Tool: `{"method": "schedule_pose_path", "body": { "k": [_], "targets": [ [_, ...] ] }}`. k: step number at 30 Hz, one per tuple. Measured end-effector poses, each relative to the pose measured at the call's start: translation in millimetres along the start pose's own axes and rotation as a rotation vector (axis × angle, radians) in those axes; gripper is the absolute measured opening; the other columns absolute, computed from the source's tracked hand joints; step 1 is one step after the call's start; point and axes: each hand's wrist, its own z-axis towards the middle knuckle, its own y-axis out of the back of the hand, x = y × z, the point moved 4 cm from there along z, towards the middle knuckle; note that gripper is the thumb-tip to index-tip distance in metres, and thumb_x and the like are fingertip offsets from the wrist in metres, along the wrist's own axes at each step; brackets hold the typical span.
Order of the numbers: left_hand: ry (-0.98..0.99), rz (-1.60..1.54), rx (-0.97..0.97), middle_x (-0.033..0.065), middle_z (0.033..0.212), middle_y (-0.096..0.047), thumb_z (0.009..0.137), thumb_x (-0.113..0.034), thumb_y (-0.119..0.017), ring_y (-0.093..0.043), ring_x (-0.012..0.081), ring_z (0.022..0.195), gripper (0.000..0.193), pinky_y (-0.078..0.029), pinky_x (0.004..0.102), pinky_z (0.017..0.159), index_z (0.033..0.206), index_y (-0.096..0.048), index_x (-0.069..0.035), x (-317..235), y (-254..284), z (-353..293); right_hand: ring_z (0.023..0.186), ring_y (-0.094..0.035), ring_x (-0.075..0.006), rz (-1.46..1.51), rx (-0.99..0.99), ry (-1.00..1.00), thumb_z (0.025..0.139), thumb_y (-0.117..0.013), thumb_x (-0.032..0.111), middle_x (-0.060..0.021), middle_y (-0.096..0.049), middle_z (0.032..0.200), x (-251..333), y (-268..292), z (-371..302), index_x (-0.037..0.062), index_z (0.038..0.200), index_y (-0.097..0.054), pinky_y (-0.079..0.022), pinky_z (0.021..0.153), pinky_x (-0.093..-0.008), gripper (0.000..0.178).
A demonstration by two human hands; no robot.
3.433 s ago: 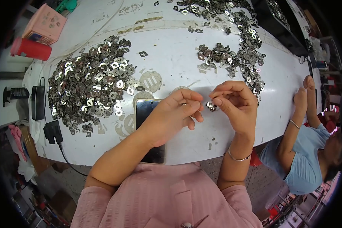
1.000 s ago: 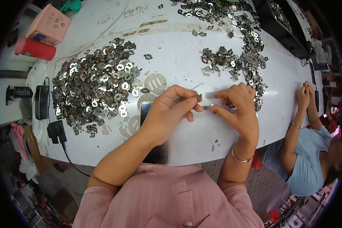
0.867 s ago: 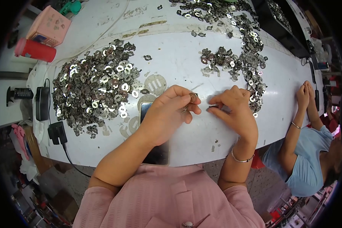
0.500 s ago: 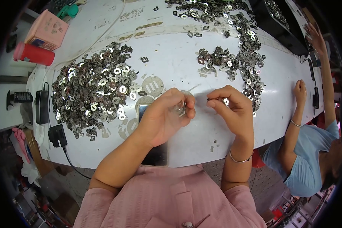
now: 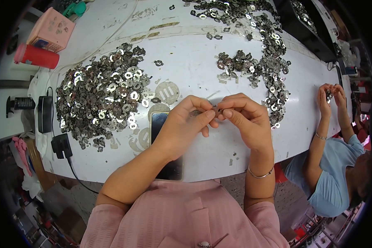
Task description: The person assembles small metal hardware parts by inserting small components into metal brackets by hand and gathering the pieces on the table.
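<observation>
Above the white table [image 5: 186, 78], my two hands meet at the fingertips. My left hand [image 5: 180, 128] is closed, with the grey edge of small metal discs [image 5: 195, 112] showing inside its curled fingers. Between its thumb and forefinger and the fingertips of my right hand [image 5: 252, 124] is a small dark metal piece [image 5: 219, 111], mostly hidden. My right hand pinches that piece and wears a bracelet [image 5: 261, 175] at the wrist. Partly beneath my left hand and forearm lies a phone [image 5: 169, 169]. A large heap of slotted metal discs with small tabs [image 5: 101, 95] spreads out to the left.
More discs [image 5: 273, 66] run along the right and far side, near a black bin [image 5: 306, 31]. At the left stand a red cup [image 5: 37, 56], a pink box [image 5: 56, 29] and a black adapter [image 5: 61, 146] with a cable. A co-worker's hands [image 5: 330, 97] hold metal pieces at the right.
My right hand has moved left to meet my left hand, whose thumb now reaches across to the fingertips. The co-worker's raised arm has come down, bringing both hands together.
</observation>
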Motion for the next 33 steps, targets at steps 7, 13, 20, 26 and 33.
{"method": "schedule_pose_path", "body": {
  "k": [7, 13, 20, 26, 33],
  "targets": [
    [-0.052, -0.040, -0.039, 0.0089, 0.096, -0.058, 0.093, -0.004, -0.058, -0.061, 0.0157, 0.085, 0.011, -0.050, 0.0268, 0.071, 0.101, -0.051, -0.003, 0.9, 0.2, -0.9, 0.091, -0.063, -0.0125, 0.068, -0.035, -0.054, 0.087, -0.063, -0.002, -0.0080, -0.066, 0.100, -0.7, 3.1, -0.2, -0.0028, 0.109, -0.064, -0.052, 0.081, -0.0255, 0.022],
    [-0.135, 0.036, -0.067, 0.0067, 0.097, -0.057, 0.092, -0.004, -0.058, -0.060, 0.0148, 0.086, 0.019, -0.051, 0.0270, 0.074, 0.110, -0.054, -0.002, -3.8, 0.2, -2.0, 0.094, -0.063, -0.0127, 0.078, -0.029, 0.010, 0.087, -0.064, -0.002, -0.0084, -0.067, 0.099, 0.5, 0.7, 2.2, -0.0030, 0.119, -0.057, -0.052, 0.083, -0.0252, 0.033],
    [-0.047, -0.031, -0.009, 0.0055, 0.098, -0.057, 0.093, -0.005, -0.057, -0.058, 0.0130, 0.088, 0.026, -0.049, 0.0261, 0.072, 0.118, -0.054, -0.002, -2.4, -2.1, -1.6, 0.094, -0.064, -0.0132, 0.061, -0.042, -0.031, 0.087, -0.063, -0.003, -0.0094, -0.068, 0.100, 2.9, -4.4, 1.9, -0.0036, 0.120, -0.055, -0.051, 0.083, -0.0242, 0.034],
    [-0.009, -0.055, -0.042, 0.0055, 0.098, -0.058, 0.094, -0.009, -0.057, -0.057, 0.0123, 0.085, 0.018, -0.048, 0.0251, 0.071, 0.110, -0.054, -0.003, 0.1, 0.5, 1.1, 0.090, -0.064, -0.0136, -0.103, -0.060, 0.008, 0.087, -0.062, -0.002, -0.0085, -0.068, 0.099, -3.3, -6.6, -0.8, -0.0003, 0.121, -0.056, -0.051, 0.079, -0.0244, 0.035],
    [0.146, -0.641, 0.085, 0.0057, 0.102, -0.057, 0.096, -0.010, -0.054, -0.054, 0.0133, 0.083, 0.014, -0.046, 0.0238, 0.068, 0.109, -0.055, -0.007, 4.6, 6.7, 2.7, 0.090, -0.053, -0.0273, -1.351, -0.373, 0.374, 0.081, -0.064, 0.004, -0.0091, -0.061, 0.106, 17.5, 24.1, 6.0, 0.0076, 0.123, -0.058, -0.041, 0.082, -0.0374, 0.042]
  ]
}}
